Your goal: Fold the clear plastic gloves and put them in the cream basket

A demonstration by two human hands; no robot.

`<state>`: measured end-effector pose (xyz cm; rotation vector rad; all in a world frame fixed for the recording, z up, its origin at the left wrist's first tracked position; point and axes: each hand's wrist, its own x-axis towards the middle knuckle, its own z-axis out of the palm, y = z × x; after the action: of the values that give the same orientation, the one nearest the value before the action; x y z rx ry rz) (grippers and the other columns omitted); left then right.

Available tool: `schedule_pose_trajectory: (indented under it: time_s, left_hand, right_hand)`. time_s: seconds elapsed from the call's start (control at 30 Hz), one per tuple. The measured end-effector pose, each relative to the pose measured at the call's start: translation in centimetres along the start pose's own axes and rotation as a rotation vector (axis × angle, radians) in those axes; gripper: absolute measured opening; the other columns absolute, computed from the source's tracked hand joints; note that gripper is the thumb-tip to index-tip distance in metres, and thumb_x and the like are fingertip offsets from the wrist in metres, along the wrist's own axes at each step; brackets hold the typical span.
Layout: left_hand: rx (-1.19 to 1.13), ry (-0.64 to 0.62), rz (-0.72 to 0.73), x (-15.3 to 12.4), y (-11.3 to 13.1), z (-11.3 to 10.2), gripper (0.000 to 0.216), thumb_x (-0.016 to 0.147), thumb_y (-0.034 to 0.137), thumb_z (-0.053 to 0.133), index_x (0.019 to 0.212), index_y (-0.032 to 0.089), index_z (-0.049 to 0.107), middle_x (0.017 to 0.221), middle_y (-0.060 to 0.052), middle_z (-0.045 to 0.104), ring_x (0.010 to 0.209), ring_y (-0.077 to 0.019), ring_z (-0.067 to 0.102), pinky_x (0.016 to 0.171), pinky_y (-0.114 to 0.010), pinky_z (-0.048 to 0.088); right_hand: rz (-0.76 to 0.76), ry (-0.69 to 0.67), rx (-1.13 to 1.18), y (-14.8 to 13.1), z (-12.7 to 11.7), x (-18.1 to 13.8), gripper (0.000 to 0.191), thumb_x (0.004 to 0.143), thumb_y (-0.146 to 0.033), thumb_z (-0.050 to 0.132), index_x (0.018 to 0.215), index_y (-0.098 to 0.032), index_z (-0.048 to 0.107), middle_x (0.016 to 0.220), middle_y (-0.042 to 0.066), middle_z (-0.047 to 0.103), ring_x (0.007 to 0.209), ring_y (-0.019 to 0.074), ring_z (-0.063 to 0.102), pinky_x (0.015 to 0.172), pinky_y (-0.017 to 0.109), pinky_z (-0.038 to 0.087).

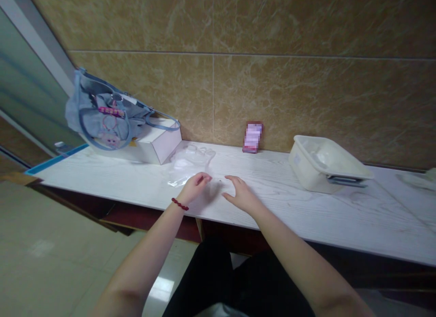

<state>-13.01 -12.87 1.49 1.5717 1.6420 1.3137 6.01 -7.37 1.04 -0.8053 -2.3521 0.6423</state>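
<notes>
My left hand [195,186], with a red bead bracelet on the wrist, rests on the white wooden table [272,208] with its fingers curled at the near edge of a clear plastic bag [189,165]. Whether it pinches the bag I cannot tell. My right hand [240,193] lies flat on the table just to the right, fingers apart, holding nothing. A tiny dark speck lies on the table between the two hands.
A blue-grey cloth bag [104,115] sits on a white box [150,142] at the back left. A small pink box [252,136] leans on the tiled wall. A white plastic tub [323,165] stands to the right.
</notes>
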Motion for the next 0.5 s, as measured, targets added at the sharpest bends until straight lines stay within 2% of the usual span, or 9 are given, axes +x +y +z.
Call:
schedule_pose_trajectory:
  time_s: [0.13, 0.2, 0.3, 0.37, 0.43, 0.5]
  left_hand:
    - [-0.454, -0.06, -0.136, -0.7, 1.8, 0.7, 0.026, 0.072, 0.039, 0.052, 0.08, 0.014, 0.056, 0.086, -0.006, 0.062, 0.082, -0.0162, 0.057, 0.079, -0.033, 0.042]
    - [-0.666, -0.094, -0.208, -1.1, 3.2, 0.1, 0.023, 0.071, 0.036, 0.056, 0.08, 0.015, 0.055, 0.085, -0.006, 0.062, 0.082, -0.0164, 0.059, 0.079, -0.034, 0.042]
    - [-0.855, -0.199, -0.26, -1.7, 5.2, -1.3, 0.016, 0.071, 0.031, 0.058, 0.076, 0.017, 0.053, 0.083, -0.004, 0.063, 0.083, -0.018, 0.059, 0.078, -0.035, 0.044]
    - [-0.917, -0.229, -0.277, -2.0, 6.0, -1.9, 0.013, 0.072, 0.031, 0.056, 0.076, 0.019, 0.052, 0.083, -0.003, 0.063, 0.082, -0.0191, 0.06, 0.075, -0.036, 0.045]
    - [-0.954, -0.189, -0.295, -2.1, 6.3, -2.0, 0.012, 0.075, 0.033, 0.052, 0.078, 0.022, 0.052, 0.084, -0.001, 0.063, 0.081, -0.0195, 0.06, 0.073, -0.038, 0.046]
    - [-0.987, -0.122, -0.3, -2.2, 6.1, -1.6, 0.011, 0.077, 0.034, 0.048, 0.08, 0.025, 0.053, 0.088, 0.0, 0.063, 0.086, -0.0196, 0.059, 0.074, -0.038, 0.046]
  right_hand:
    - [-0.095, -0.133, 0.044, -0.2, 0.5, 1.5, 0.091, 0.049, -0.04, 0.072, 0.127, -0.022, 0.03, 0.129, 0.011, 0.034, 0.119, 0.0248, 0.029, 0.099, 0.041, 0.025]
    - [-0.148, -0.194, 0.096, -0.2, -0.2, 1.6, 0.098, 0.044, -0.038, 0.074, 0.129, -0.022, 0.028, 0.132, 0.011, 0.03, 0.122, 0.0253, 0.026, 0.1, 0.042, 0.023]
    - [-0.147, -0.214, 0.228, -0.4, -1.7, 1.3, 0.087, 0.05, -0.036, 0.072, 0.127, -0.024, 0.031, 0.132, 0.01, 0.032, 0.12, 0.0236, 0.03, 0.096, 0.042, 0.03]
    - [-0.099, -0.222, 0.336, -0.9, -2.7, 1.0, 0.068, 0.058, -0.036, 0.068, 0.12, -0.025, 0.04, 0.129, 0.008, 0.036, 0.116, 0.0213, 0.036, 0.091, 0.039, 0.036]
    - [-0.044, -0.247, 0.43, -1.4, -3.5, 0.6, 0.047, 0.065, -0.036, 0.062, 0.108, -0.024, 0.05, 0.123, 0.006, 0.043, 0.111, 0.0191, 0.042, 0.089, 0.037, 0.037]
    - [-0.004, -0.298, 0.507, -1.8, -4.2, 0.2, 0.034, 0.069, -0.038, 0.059, 0.099, -0.022, 0.054, 0.115, 0.006, 0.049, 0.108, 0.0181, 0.045, 0.091, 0.037, 0.036]
